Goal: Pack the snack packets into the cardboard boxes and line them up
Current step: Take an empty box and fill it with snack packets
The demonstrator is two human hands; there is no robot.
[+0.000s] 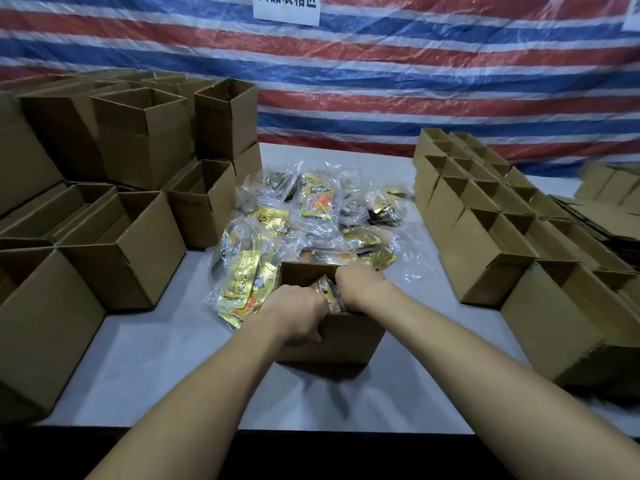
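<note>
Single view, head-worn, wide-angle. Looks forward and down across table (pixel 156 375) from its near edge. Both forearms (pixel 194 393) enter from bottom; left hand (pixel 298 313) and right hand (pixel 360 287) meet at open box (pixel 343 341), close under lens, frame centre. Packet pile (pixel 311 216) just beyond. Box stacks (pixel 138 140) flank both sides. Striped tarp (pixel 415 81) closes far end.

Table (pixel 156 375): pale grey top, runs fwd from me to the backdrop.
Tarp (pixel 433 81): red/white/blue stripes, shiny, creased, hangs behind table.
Sign (pixel 286 10): white sheet w/ dark characters, top centre on tarp, cut off.
2nd sheet (pixel 631 12): white, top-right corner, mostly outside my view.
</note>
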